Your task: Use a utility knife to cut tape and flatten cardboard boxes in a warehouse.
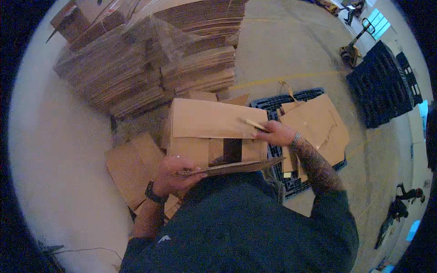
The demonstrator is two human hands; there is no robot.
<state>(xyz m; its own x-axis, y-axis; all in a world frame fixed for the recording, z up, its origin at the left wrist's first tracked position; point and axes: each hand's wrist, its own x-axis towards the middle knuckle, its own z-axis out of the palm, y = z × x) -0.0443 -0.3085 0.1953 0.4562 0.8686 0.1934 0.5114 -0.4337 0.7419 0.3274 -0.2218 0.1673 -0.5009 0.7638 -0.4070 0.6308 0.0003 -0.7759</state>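
Observation:
In front of me stands an open brown cardboard box (pixel 218 119), its far flap lying broad and flat towards me. Inside, a dark gap shows between its inner panels. My left hand (pixel 180 172), with a dark watch at the wrist, is closed on the near flap (pixel 236 168), which is seen edge-on close to my body. My right hand (pixel 276 133) is closed around a slim yellowish tool (pixel 253 124) at the box's right end. The tool points left over the far flap; its exact kind is too blurred to tell.
Tall stacks of flattened cardboard (pixel 200 63), partly under clear wrap, rise behind the box. Loose cardboard sheets (pixel 316 123) lie on a black pallet (pixel 298 187) to the right. Farther right are stacked black pallets (pixel 381 86) and a pallet jack (pixel 351 53). More cardboard (pixel 134 168) leans at left.

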